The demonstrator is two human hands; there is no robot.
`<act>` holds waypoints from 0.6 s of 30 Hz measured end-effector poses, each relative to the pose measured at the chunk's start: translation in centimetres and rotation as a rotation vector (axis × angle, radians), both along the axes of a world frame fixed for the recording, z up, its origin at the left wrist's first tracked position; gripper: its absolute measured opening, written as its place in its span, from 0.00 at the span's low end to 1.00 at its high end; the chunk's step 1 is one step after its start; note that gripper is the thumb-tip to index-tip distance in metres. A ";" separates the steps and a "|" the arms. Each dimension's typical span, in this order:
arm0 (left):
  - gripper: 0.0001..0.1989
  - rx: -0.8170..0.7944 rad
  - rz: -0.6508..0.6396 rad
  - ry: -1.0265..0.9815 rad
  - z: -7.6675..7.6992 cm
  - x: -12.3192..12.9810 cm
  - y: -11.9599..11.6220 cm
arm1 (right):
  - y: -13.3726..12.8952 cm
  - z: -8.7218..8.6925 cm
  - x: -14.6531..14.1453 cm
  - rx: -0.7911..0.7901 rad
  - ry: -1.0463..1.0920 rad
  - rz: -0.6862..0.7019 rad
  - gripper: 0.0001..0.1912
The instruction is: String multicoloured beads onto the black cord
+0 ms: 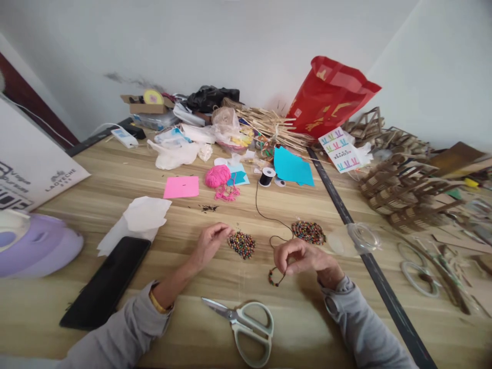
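My right hand [302,256] pinches a thin black cord between thumb and fingers. From it hangs a small loop of strung beads [272,279], a beaded bracelet, just above the table. My left hand [211,243] reaches to the upper left edge of a loose pile of multicoloured beads [243,245], its fingertips pressed together; whatever sits between them is too small to make out. Behind my right hand lies a heap of strung beads [308,232]. Black cord runs from a spool [267,177] towards my right hand. Scissors [246,325] lie partly spread in front of me.
A black phone [107,282] and white paper [136,220] lie left, beside a purple appliance [42,243]. Pink yarn [217,176], pink paper [181,187] and blue sheets [294,166] are farther back. Woven baskets [400,192] crowd the right; a red bag [330,100] stands behind.
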State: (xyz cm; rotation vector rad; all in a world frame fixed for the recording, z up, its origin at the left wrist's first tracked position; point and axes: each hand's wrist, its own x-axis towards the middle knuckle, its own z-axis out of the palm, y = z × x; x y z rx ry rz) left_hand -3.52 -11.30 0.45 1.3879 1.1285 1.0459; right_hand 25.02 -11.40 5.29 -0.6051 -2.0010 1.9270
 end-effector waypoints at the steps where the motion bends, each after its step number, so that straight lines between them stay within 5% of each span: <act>1: 0.18 0.012 0.009 0.016 -0.1 -0.1 0.1 | 0.0 -0.4 -0.1 -0.017 -0.013 -0.012 0.17; 10: 0.21 0.224 -0.180 0.328 -1.3 0.5 1.8 | 0.2 -4.4 -1.6 -0.173 -0.084 -0.083 0.22; 18: 0.10 0.364 -0.109 0.460 -1.2 -1.0 2.0 | 0.6 -4.9 -2.0 -0.209 -0.053 -0.112 0.20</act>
